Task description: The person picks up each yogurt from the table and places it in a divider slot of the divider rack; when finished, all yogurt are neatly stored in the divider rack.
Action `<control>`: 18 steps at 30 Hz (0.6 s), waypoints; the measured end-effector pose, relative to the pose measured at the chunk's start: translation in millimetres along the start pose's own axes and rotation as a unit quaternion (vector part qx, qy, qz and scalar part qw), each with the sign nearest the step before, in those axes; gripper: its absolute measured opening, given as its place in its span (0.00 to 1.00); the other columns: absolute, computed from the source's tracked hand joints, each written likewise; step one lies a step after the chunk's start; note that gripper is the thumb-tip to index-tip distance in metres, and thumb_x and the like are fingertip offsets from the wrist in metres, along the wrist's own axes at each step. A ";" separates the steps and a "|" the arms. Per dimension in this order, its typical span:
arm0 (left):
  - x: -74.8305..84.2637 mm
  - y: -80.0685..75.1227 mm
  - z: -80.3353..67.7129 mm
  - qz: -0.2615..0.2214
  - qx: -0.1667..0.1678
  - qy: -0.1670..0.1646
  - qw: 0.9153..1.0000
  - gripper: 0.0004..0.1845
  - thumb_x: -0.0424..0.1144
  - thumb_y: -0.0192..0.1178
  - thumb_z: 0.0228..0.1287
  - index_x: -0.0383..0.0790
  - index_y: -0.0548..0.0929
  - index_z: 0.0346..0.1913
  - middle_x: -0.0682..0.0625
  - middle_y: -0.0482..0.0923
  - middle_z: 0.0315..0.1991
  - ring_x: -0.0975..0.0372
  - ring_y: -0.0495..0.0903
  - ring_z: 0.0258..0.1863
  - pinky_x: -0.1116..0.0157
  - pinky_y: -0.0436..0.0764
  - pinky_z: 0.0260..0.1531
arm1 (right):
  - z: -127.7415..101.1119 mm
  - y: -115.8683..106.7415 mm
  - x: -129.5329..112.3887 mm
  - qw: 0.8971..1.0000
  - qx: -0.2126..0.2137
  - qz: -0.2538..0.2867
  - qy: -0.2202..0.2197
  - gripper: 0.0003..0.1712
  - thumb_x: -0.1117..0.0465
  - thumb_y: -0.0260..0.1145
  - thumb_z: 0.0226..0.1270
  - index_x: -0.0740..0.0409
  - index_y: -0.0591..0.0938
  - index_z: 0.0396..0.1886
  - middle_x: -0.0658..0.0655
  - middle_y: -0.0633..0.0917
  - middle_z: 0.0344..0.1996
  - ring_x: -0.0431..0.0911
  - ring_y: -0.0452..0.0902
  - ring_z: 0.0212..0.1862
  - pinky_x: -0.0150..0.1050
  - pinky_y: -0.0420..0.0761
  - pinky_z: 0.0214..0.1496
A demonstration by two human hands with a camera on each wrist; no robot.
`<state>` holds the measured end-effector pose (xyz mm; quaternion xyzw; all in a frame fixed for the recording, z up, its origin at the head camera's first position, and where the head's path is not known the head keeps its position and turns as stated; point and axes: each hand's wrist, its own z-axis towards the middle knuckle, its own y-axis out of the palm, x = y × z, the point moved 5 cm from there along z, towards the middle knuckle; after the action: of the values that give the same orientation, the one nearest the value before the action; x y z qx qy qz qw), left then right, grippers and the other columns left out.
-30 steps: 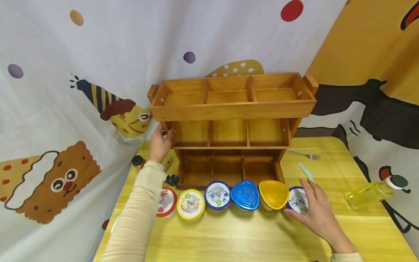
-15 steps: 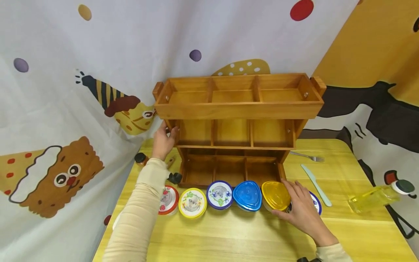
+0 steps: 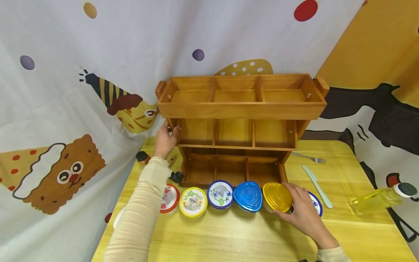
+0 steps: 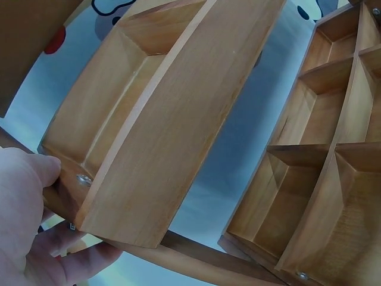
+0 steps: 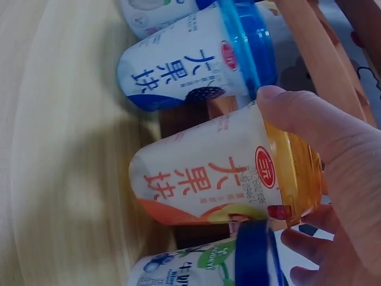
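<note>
On the worktop [image 3: 229,236], front of the wooden rack [image 3: 240,109], our right hand [image 3: 302,214] had its grip curled round the yellow-lidded cup [image 3: 276,196], thumb on its near side, fingers behind. That cup stood between the blue-lidded cup [image 3: 247,195] and a dark-blue-rimmed cup [image 3: 316,203]. Our left hand [image 3: 166,138] gripped the rack's left side post, fingers wrapped round it.
</note>
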<state>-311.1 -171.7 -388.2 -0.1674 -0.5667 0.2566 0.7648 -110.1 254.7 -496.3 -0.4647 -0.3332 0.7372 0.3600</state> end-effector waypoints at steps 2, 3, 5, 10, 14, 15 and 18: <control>0.5 0.3 -0.5 -0.001 0.000 0.000 1.000 0.14 0.39 0.53 0.74 0.35 0.74 0.55 0.35 0.78 0.58 0.43 0.80 0.56 0.47 0.81 0.53 | -0.7 -4.4 -1.7 1.000 -0.004 0.006 0.011 0.58 0.49 0.86 0.34 0.67 0.70 0.66 0.69 0.75 0.57 0.65 0.70 0.57 0.66 0.69 0.57; 0.7 0.5 -0.7 -0.002 0.000 0.000 1.000 0.14 0.39 0.53 0.74 0.35 0.74 0.55 0.35 0.79 0.57 0.43 0.80 0.56 0.47 0.81 0.53 | -0.7 -6.9 -2.7 1.000 -0.006 0.008 0.015 0.58 0.49 0.86 0.35 0.67 0.70 0.66 0.69 0.75 0.58 0.64 0.70 0.57 0.67 0.71 0.56; 1.3 0.6 -0.9 -0.003 0.000 -0.001 1.000 0.14 0.39 0.53 0.74 0.35 0.74 0.56 0.35 0.79 0.57 0.43 0.80 0.56 0.47 0.81 0.52 | -0.1 -12.3 -4.6 1.000 -0.009 0.010 0.023 0.58 0.49 0.86 0.36 0.68 0.70 0.66 0.69 0.74 0.58 0.63 0.72 0.56 0.65 0.75 0.52; -0.1 0.1 -0.6 0.002 0.000 -0.001 1.000 0.14 0.39 0.53 0.75 0.36 0.74 0.57 0.35 0.79 0.57 0.44 0.80 0.56 0.47 0.81 0.52 | 2.8 -26.0 -9.8 0.999 -0.008 0.017 0.036 0.58 0.50 0.86 0.37 0.67 0.68 0.67 0.69 0.73 0.59 0.63 0.73 0.54 0.66 0.78 0.47; -0.4 0.1 -0.3 0.002 0.001 0.002 1.000 0.14 0.39 0.53 0.75 0.36 0.74 0.56 0.36 0.78 0.58 0.44 0.80 0.56 0.47 0.81 0.53 | 6.8 -39.0 -14.4 0.999 -0.001 0.031 0.045 0.58 0.53 0.85 0.39 0.67 0.66 0.68 0.71 0.71 0.60 0.63 0.73 0.53 0.66 0.78 0.46; -0.3 0.2 -0.2 0.002 0.001 0.002 1.000 0.13 0.39 0.53 0.74 0.36 0.74 0.56 0.35 0.78 0.58 0.43 0.80 0.56 0.47 0.81 0.53 | 8.5 -42.0 -14.9 0.998 0.000 0.034 0.048 0.58 0.52 0.85 0.40 0.67 0.66 0.69 0.71 0.71 0.61 0.63 0.73 0.53 0.67 0.78 0.46; -0.3 0.6 -0.2 0.000 0.001 0.003 1.000 0.13 0.39 0.53 0.74 0.36 0.74 0.55 0.35 0.78 0.59 0.43 0.80 0.56 0.47 0.81 0.54 | 15.3 -47.9 -14.1 0.998 0.006 0.041 0.055 0.57 0.51 0.84 0.42 0.64 0.65 0.70 0.72 0.70 0.61 0.65 0.73 0.52 0.68 0.78 0.44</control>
<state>-311.2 -171.4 -388.8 -0.1677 -0.5640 0.2561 0.7670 -109.2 265.3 -445.2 -0.5158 -0.2892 0.7265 0.3501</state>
